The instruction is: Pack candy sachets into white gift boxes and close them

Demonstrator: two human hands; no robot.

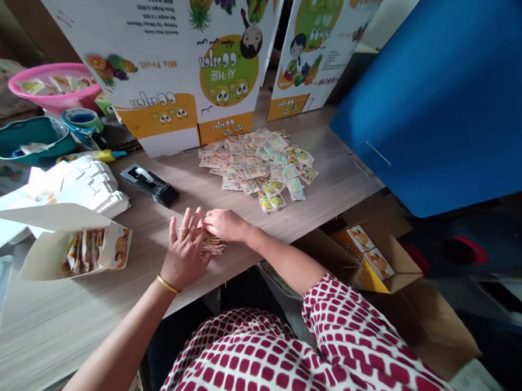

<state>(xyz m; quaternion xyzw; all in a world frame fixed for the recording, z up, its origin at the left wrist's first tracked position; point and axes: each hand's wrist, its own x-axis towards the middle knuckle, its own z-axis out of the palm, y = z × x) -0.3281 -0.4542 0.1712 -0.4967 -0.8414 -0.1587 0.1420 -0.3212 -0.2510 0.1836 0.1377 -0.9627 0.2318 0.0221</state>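
Note:
A small stack of candy sachets (213, 245) lies near the table's front edge, partly covered by both hands. My left hand (187, 251), with a ring and a bangle, rests against the stack's left side with its fingers spread. At the stack's back edge, my right hand (225, 224) has its fingers bent together on the sachets. Behind the hands a loose heap of sachets (258, 163) spreads over the table. To the left stands an open white carton (119, 247) with a row of sachets inside.
A black tape dispenser (150, 184) and flattened white cartons (84, 183) lie at the left. Beyond them are a teal basket (27, 139) and a pink basket (58, 100). Large printed boxes (163, 56) stand behind; a blue panel (449, 112) and brown box (397, 264) are right.

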